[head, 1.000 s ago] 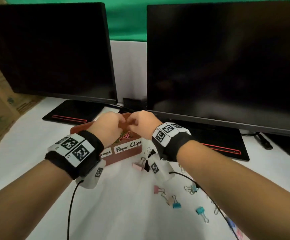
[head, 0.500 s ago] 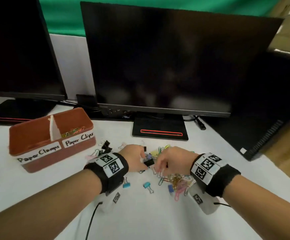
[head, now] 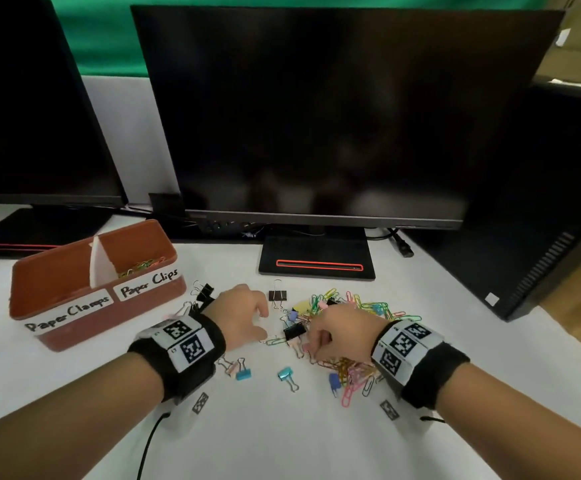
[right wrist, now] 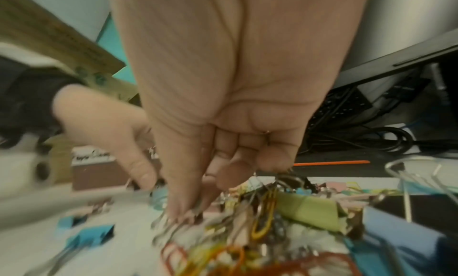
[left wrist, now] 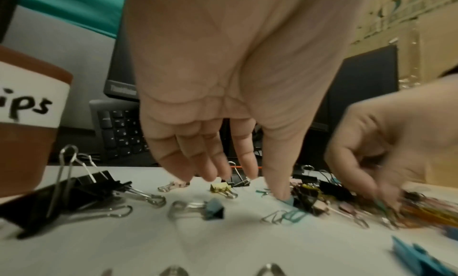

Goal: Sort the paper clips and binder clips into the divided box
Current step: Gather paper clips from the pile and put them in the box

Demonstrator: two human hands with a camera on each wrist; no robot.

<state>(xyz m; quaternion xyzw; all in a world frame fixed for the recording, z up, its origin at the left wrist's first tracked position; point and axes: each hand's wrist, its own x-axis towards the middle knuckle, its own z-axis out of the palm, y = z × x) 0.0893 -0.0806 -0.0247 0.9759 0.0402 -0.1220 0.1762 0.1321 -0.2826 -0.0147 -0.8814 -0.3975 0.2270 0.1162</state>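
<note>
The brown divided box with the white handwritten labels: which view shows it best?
The head view: the brown divided box shows whole, with both labels, the white divider and coloured paper clips in the right compartment. The left wrist view catches only a corner with the label's last letters. The right wrist view shows a blurred strip behind the hands.

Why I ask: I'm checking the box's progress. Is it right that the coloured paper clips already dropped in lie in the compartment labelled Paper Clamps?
Not quite. The head view shows the coloured paper clips in the compartment labelled Paper Clips, on the right of the box's white divider.
</note>
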